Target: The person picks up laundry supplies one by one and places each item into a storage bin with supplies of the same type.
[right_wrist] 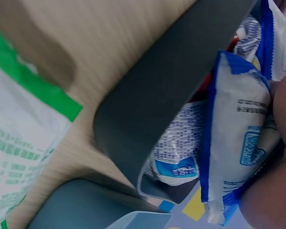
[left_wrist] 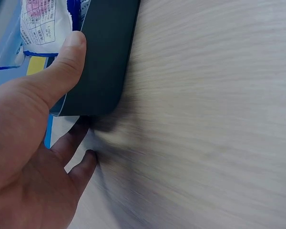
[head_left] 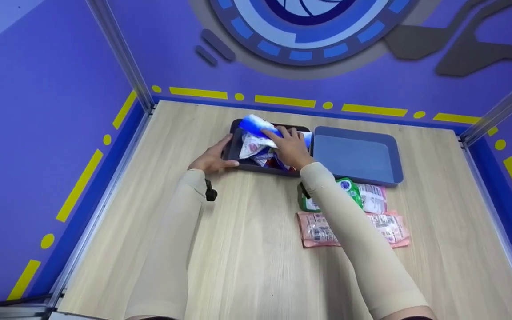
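A dark grey box (head_left: pixel 262 169) stands near the back of the table, heaped with several snack packets. My left hand (head_left: pixel 214 158) spans its left front corner: the thumb rests along the wall and rim, the other fingers lie at the short end. Over the heap, my right hand (head_left: pixel 292 149) holds a blue-and-white packet (right_wrist: pixel 236 124), its fingers bent over it. Another shiny blue-and-white packet (head_left: pixel 256 126) sticks up past the box's back rim. A white packet with printed text (left_wrist: pixel 42 26) leans near the left thumb. Lower packets are partly hidden.
A grey-blue tray (head_left: pixel 354 156) sits right against the box's right side. Before it lie a green-and-white packet (head_left: pixel 348 189), partly behind the right forearm, a pink-and-white packet (head_left: pixel 374 198) and a long pink packet (head_left: pixel 320 230). Blue panels (head_left: pixel 274 80) wall in the table.
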Demonstrator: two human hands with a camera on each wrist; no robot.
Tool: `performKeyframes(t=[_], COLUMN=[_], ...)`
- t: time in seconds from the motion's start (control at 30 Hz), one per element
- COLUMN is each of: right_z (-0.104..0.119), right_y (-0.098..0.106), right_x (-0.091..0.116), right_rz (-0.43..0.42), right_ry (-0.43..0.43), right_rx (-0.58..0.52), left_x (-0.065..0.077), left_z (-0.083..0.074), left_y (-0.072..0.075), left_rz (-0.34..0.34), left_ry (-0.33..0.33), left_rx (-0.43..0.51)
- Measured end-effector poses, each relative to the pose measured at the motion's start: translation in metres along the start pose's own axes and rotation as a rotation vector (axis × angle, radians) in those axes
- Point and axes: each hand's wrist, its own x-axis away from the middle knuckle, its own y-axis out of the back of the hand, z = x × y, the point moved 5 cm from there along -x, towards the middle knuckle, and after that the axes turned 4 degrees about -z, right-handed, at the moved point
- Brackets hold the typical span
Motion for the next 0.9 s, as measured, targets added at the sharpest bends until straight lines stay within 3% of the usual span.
performKeyframes(t=[0.37,0.6,0.9], right_z=[0.003,0.001,0.000], right_y=[0.009,0.015,0.025], right_x=[0.002,0.008,0.017], right_rz=[0.064,0.020,-0.050], right_ry=[-0.019,-0.032,0.013], right_rx=[0.001,0.043,0.057], left_x=[0.002,0.000,0.002], left_z=[-0.001,-0.001,0.002], left_y=[0.002,0.002,0.001], left_rz=[-0.005,0.001,0.003], left_ry=[0.008,0.000,0.008], left_rx=[0.028,0.029,0.044])
